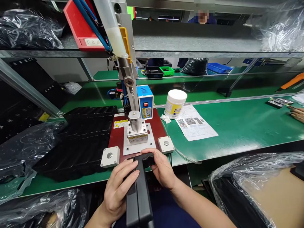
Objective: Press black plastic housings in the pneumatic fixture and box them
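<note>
In front of my body I hold a long black plastic housing [139,202], with a seam running along its length and a curved cut-out near its far end. My left hand [118,186] is wrapped round its left side, fingers across the top. My right hand [161,166] grips the far right end, by the cut-out. Just beyond my hands stands a bench press [136,122] with a metal fixture on a dark red base. A white button box [110,156] sits at the left of the base, and another button box [166,144] at the right.
Black trays [78,148] lie left of the press. A white tub [175,103] and a printed sheet [196,123] are on the green bench [249,123]. A plastic-lined box [268,190] stands lower right. Another person's hand [296,113] rests at the right edge. A shelf [190,39] spans overhead.
</note>
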The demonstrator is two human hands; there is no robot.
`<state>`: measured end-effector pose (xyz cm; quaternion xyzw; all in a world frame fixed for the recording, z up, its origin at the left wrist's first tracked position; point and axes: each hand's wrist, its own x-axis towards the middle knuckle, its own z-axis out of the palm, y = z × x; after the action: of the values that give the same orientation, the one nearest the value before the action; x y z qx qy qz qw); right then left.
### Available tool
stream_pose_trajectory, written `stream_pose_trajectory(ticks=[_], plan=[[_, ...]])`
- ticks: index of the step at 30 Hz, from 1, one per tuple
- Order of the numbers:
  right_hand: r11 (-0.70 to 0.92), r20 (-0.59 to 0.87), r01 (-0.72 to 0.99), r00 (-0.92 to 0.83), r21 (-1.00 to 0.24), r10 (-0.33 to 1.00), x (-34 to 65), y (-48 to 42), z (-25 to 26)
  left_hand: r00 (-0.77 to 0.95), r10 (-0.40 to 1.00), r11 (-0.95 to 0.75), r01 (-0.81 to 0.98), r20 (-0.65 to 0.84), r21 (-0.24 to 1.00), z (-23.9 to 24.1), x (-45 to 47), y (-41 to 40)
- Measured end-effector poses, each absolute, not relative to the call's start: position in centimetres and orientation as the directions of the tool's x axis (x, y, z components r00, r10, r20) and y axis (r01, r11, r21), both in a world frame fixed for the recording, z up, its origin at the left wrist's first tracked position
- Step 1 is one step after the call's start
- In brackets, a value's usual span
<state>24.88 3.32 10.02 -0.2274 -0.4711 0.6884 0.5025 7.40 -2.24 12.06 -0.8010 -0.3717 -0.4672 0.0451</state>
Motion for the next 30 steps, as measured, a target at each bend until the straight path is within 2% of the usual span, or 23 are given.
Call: stream_pose_trajectory(ticks=[2, 7, 11, 14, 19, 25, 30], plan=[[-0.056, 0.156, -0.461, -0.409, -0.885, 0.899, 25.1, 3.4, 10.4, 0.243, 0.578, -0.704, 0.632, 0.779, 0.325, 11.5, 7.0, -2.1], [0.01, 0.124, -0.248, -0.448, -0.969, 0.885, 25.5, 3.3, 11.7, 0.09, 0.712, -0.581, 0.632, 0.697, 0.512, 11.0, 6.5, -2.4], [-0.158, -0.002, -0.273, -0.494, -0.949, 0.869, 25.1, 3.4, 11.2, -0.054, 0.766, -0.495, 0.585, 0.64, 0.642, 12.7, 7.6, -2.8], [-0.218, -0.07, -0.245, -0.498, -0.945, 0.864, 25.1, 3.9, 10.1, -0.059, 0.79, -0.47, 0.58, 0.61, 0.665, 13.0, 8.6, -2.7], [-0.126, -0.052, -0.12, -0.488, -0.985, 0.871, 25.4, 4.5, 8.5, -0.001, 0.795, -0.492, 0.584, 0.607, 0.645, 11.0, 9.4, -3.4], [0.008, 0.051, -0.086, -0.503, -0.996, 0.863, 23.5, 5.0, 7.5, -0.154, 0.743, -0.47, 0.573, 0.652, 0.671, 10.3, 8.2, -4.7], [0.094, 0.089, -0.023, -0.6, -0.995, 0.795, 22.0, 5.7, 7.3, -0.294, 0.747, -0.411, 0.501, 0.597, 0.762, 11.2, 5.6, -5.3]])
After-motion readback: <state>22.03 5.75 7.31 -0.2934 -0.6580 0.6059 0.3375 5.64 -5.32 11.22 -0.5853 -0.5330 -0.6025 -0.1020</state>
